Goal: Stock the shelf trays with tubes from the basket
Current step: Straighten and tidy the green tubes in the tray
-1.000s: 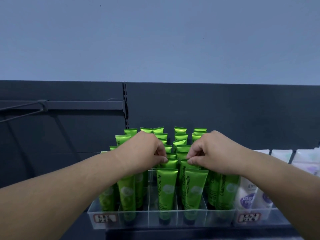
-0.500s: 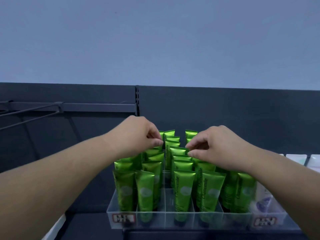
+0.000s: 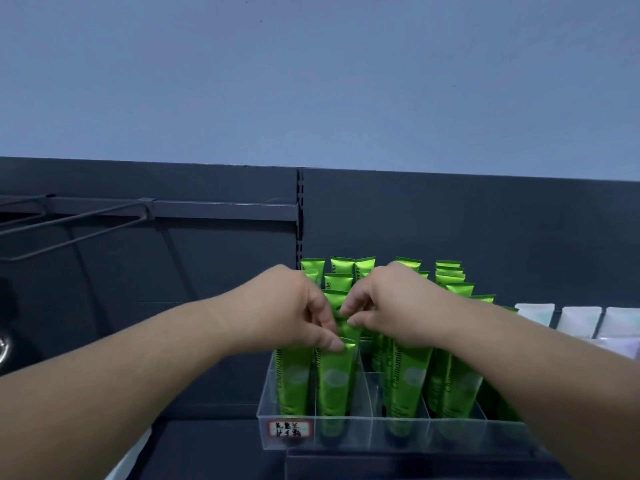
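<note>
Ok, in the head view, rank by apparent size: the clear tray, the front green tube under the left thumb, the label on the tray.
1. clear tray, widest by far.
2. front green tube, pinched by the left hand.
3. label, smallest.
All sit at about the same nearness, so the order holds.

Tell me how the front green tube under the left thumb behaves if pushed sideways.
The green tube stands tall and slim, so it would probably tip, though the clear tray should catch it. Its glossy skin looks slippery. The left hand pinches its flat crimp, likely the surest grip.
</note>
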The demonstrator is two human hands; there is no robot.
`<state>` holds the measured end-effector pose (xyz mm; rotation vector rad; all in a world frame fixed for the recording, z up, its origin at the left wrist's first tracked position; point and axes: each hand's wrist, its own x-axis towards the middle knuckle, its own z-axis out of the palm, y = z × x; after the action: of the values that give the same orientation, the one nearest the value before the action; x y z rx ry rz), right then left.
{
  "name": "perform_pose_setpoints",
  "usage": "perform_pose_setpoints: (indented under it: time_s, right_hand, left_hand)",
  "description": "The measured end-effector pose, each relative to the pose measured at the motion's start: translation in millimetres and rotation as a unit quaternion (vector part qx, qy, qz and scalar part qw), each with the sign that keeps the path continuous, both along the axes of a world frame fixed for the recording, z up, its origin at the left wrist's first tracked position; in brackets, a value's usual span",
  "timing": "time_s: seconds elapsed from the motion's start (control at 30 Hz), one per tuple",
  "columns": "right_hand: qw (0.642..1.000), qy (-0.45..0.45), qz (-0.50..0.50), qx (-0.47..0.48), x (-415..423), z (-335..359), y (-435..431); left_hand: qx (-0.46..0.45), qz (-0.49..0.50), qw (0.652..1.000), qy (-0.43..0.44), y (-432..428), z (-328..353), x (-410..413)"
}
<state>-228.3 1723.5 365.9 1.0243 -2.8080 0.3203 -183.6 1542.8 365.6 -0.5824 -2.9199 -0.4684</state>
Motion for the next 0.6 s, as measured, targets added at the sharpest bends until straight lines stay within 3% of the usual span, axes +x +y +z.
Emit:
perform_pose_setpoints:
  time_s: [0.3, 0.6]
  right_hand:
    - [1.0, 0.01, -0.021, 0.007, -1.5, -0.4, 5.6]
    - [1.0, 0.02, -0.012, -0.015, -1.2, -5.1, 10.8]
  left_hand:
    - [0.001, -0.023, 0.997, 0.068, 11.1, -13.2, -5.6]
    - [0.017, -0.013, 0.997, 0.069, 20.8, -16.5, -7.2]
